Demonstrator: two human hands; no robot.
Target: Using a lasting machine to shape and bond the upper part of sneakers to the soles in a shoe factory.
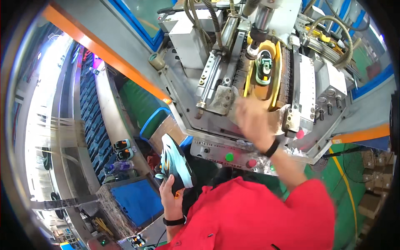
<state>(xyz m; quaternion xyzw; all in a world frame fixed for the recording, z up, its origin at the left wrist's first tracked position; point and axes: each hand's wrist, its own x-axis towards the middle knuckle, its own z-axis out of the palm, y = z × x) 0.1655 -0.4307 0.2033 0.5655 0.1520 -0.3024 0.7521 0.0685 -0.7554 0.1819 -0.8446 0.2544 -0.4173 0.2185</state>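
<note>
My left hand (pixel 171 196) is closed around a sneaker (pixel 176 162) with a light-blue and black upper, held up at the left of my body with its toe pointing away. My right hand (pixel 253 118) reaches over the front of a shoe-pressing machine (pixel 221 100); motion smears its fingers, so their pose does not show. Just beyond that hand, another shoe (pixel 263 68) in black, white and mint sits in the machine's yellow-edged cradle (pixel 273 93), under a metal press cylinder (pixel 261 25).
A green button (pixel 229 157) and a red button (pixel 251 163) are on the machine's front panel. To the left run a conveyor (pixel 93 108) and a blue-topped stand (pixel 137 202). Dark shoes (pixel 123 150) lie beside the conveyor. Cardboard boxes (pixel 371 204) are stacked at the right.
</note>
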